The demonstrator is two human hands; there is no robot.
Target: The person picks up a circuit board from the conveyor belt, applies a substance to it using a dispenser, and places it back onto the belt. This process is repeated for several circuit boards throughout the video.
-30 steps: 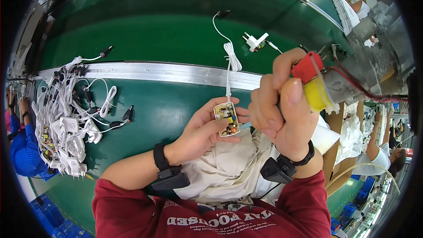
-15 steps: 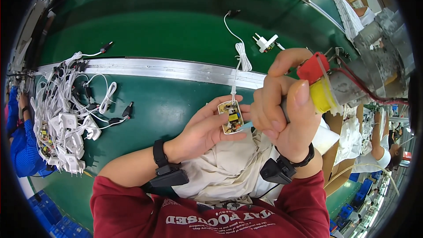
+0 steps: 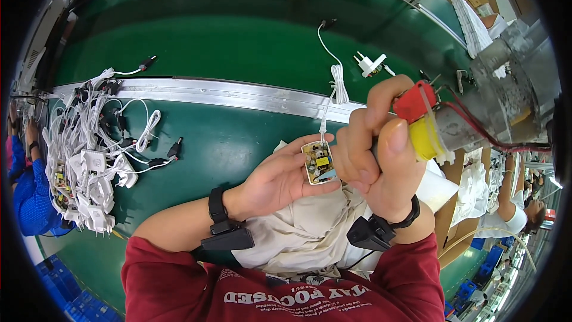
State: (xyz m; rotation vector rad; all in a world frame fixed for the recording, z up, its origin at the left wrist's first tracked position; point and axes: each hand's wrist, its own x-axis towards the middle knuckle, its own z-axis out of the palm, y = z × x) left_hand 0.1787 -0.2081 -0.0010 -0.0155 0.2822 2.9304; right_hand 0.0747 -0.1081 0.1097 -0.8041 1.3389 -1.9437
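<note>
My left hand [image 3: 271,180] cradles an open white power adapter housing [image 3: 313,175], its circuit board and yellow-wrapped part showing. A white cord runs from the housing to a coiled bundle [image 3: 339,82] lying across the metal rail. In my right hand [image 3: 384,164] is a grey cylindrical tool [image 3: 462,120] with a red switch [image 3: 415,101], yellow tape and red and black wires. Its pale blue tip [image 3: 327,175] reaches over the lower part of the board; whether it touches cannot be made out. My fingers hide much of the tool's front.
A heap of white adapters and cords [image 3: 92,161] lies on the green bench at left. Past the metal rail [image 3: 208,93], a plug half with prongs [image 3: 370,64] rests on the green surface. Beige cloth [image 3: 292,229] covers my lap. Cardboard [image 3: 457,188] stands at right; other people work on both sides.
Both the adapter housing and the tool tip have shifted, and the tip now lies over the board's lower part. The coiled cord and plug half beyond the rail have moved right.
</note>
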